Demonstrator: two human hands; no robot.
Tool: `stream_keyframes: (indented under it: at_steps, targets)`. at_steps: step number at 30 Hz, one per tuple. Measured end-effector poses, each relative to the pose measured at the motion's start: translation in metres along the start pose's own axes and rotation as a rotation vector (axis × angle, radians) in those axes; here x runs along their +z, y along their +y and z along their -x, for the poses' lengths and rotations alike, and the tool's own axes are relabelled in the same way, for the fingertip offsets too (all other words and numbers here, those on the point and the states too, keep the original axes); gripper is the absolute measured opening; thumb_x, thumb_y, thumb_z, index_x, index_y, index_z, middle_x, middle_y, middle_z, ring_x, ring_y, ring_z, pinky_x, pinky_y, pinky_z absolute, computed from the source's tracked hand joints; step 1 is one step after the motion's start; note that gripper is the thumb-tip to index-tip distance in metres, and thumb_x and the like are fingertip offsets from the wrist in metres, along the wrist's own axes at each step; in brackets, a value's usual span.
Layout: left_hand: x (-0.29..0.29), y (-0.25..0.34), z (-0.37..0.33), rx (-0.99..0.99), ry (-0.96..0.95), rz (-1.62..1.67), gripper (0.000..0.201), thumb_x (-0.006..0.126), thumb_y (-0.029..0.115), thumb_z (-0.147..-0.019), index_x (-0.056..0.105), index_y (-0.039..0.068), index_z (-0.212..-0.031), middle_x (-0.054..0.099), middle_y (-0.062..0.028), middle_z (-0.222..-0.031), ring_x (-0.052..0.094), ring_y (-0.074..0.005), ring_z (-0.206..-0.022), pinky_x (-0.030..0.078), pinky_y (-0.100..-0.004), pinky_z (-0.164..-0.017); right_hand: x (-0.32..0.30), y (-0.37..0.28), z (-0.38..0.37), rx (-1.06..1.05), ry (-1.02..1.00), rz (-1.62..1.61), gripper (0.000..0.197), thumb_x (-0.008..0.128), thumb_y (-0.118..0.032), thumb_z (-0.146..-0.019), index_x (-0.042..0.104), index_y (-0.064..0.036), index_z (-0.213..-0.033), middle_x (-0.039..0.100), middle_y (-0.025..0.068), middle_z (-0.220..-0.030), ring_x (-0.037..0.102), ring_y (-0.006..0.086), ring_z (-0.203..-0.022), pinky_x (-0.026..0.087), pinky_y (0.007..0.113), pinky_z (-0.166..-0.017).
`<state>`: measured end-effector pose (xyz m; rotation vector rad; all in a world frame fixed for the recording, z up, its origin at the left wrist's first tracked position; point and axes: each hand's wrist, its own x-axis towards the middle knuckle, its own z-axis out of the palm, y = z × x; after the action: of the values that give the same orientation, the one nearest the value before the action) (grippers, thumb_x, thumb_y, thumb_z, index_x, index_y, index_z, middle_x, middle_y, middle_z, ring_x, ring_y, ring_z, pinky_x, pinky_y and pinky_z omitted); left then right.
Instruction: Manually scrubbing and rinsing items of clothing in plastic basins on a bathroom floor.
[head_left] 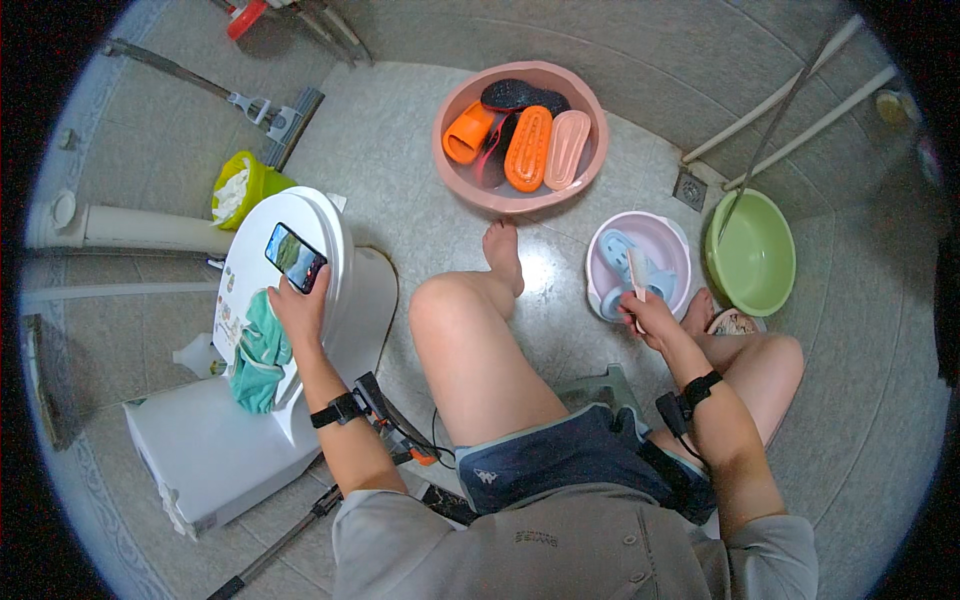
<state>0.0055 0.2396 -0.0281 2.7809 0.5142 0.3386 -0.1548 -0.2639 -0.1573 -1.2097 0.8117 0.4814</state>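
Observation:
My left hand (pixel 302 304) is closed on the lower end of a phone (pixel 290 250) with a lit screen, over the white toilet lid (pixel 250 232). A green cloth (pixel 259 362) lies on the lid by my left wrist. In my right hand (pixel 651 313) is a slim, pale-handled brush (pixel 637 272), its head hard to make out. It is held above a pale pink basin (pixel 680 238). Light blue clogs (pixel 613 243) sit inside that basin, partly hidden by the brush and my fingers.
A larger pink tub (pixel 447 185) ahead holds orange, pink and black footwear in water. The green basin (pixel 752 250) leans at the right, near a floor drain (pixel 689 190). A yellow-green bin (pixel 262 181) and a mop (pixel 285 125) stand beyond the toilet. I sit on a low stool (pixel 607 388).

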Motion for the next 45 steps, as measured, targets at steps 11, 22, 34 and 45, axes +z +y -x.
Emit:
stream_keyframes:
  at_steps: [11, 22, 34, 45]
  targets:
    - [0.005, -0.003, 0.003, -0.011, -0.006, -0.019, 0.091, 0.070, 0.054, -0.062, 0.044, -0.013, -0.118, 0.029, -0.0418, -0.126, 0.026, -0.0488, -0.123, 0.022, -0.0446, -0.104, -0.004, 0.003, 0.003, -0.019, 0.015, 0.004, 0.013, 0.055, -0.019, -0.085, 0.053, -0.0064, -0.089, 0.055, 0.0001, -0.072, 0.048, 0.0062, -0.051, 0.037, 0.020, -0.038]
    - [0.002, -0.010, 0.002, 0.023, 0.021, -0.012, 0.085, 0.070, 0.054, -0.062, 0.049, -0.010, -0.114, 0.032, -0.0397, -0.125, 0.028, -0.0470, -0.123, 0.025, -0.0441, -0.103, -0.014, 0.009, 0.003, 0.007, 0.021, -0.015, 0.012, 0.058, -0.017, -0.082, 0.051, -0.0085, -0.088, 0.055, 0.0005, -0.072, 0.049, 0.0073, -0.052, 0.036, 0.020, -0.038]
    - [0.010, -0.016, -0.009, 0.002, -0.008, -0.047, 0.086, 0.068, 0.057, -0.062, 0.049, -0.007, -0.116, 0.029, -0.0406, -0.127, 0.027, -0.0491, -0.123, 0.024, -0.0445, -0.104, -0.012, 0.010, 0.003, 0.011, 0.031, -0.027, 0.010, 0.057, -0.016, -0.083, 0.052, -0.0082, -0.088, 0.055, 0.0008, -0.071, 0.049, 0.0075, -0.052, 0.036, 0.021, -0.039]
    - [0.008, -0.016, -0.012, 0.014, 0.001, -0.039, 0.093, 0.069, 0.057, -0.061, 0.044, -0.011, -0.119, 0.031, -0.0416, -0.125, 0.028, -0.0502, -0.121, 0.024, -0.0442, -0.103, -0.011, 0.011, 0.001, 0.008, 0.042, -0.029, 0.012, 0.059, -0.015, -0.081, 0.052, -0.0073, -0.086, 0.056, 0.0009, -0.071, 0.049, 0.0077, -0.051, 0.036, 0.021, -0.038]
